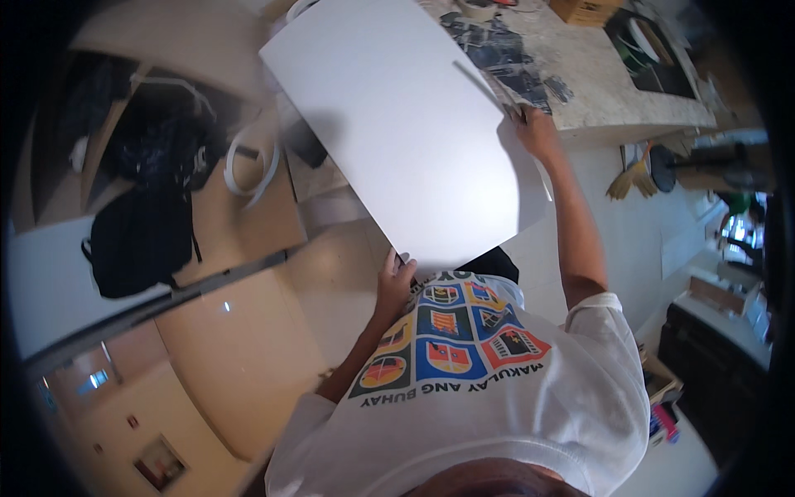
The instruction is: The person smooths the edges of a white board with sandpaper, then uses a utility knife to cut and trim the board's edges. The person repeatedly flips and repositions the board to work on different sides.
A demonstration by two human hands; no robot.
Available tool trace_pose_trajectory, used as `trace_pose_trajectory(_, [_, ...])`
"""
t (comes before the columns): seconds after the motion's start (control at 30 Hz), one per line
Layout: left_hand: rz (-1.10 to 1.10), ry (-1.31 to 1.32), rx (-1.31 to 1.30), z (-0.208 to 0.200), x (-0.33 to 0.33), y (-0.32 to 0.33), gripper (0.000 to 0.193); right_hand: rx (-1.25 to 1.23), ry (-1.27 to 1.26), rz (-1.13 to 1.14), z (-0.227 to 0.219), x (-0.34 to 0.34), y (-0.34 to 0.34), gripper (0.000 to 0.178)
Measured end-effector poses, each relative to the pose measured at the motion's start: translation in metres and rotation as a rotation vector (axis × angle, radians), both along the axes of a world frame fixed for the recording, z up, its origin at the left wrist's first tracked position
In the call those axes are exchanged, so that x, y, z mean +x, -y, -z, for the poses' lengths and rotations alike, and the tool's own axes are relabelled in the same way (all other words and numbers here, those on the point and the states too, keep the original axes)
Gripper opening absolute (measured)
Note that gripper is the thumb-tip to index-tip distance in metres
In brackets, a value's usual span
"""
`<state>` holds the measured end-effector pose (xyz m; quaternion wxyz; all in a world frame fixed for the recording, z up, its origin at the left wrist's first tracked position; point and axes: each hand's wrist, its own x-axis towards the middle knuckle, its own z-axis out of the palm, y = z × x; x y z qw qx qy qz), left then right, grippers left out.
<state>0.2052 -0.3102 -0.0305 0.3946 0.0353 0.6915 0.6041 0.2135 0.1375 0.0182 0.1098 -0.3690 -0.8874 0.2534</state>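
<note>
A large white panel [397, 132] lies in front of me, running from near my shirt up toward the worktop. My left hand [396, 277] grips its near left corner, thumb and fingers at the edge. At the panel's right edge, my right hand [537, 132] is closed around a long, thin, greyish tool [479, 83] that points away up along the edge. The tool's exact kind is unclear, and the fingers partly hide it. A thin white strip [546, 184] hangs below my right wrist, beside the panel.
Beyond the panel's right side is a pale worktop [621, 112] with dark torn sheeting [505, 54] and a wooden box [584, 10]. A broom [633, 178] stands on the right. Leftward are a black backpack [145, 236] and a white coiled strip [252, 170] on a brown board.
</note>
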Motion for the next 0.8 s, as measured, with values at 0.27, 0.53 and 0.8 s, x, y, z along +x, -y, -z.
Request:
trace_pose_trajectory(0.27, [-0.388, 0.066, -0.226, -0.055, 0.074, -0.014, 0.050, -0.365, 0.065, -0.240, -0.021, -0.103, -0.036, 0.076])
trace_pose_trajectory(0.53, [-0.904, 0.202, -0.259, -0.052, 0.115, -0.015, 0.052, -0.406, 0.014, -0.233, 0.001, -0.149, -0.057, 0.059])
trace_pose_trajectory(0.8, [-0.790, -0.016, -0.305, -0.030, 0.107, -0.046, 0.045, -0.594, 0.142, -0.365, -0.010, -0.165, -0.060, 0.057])
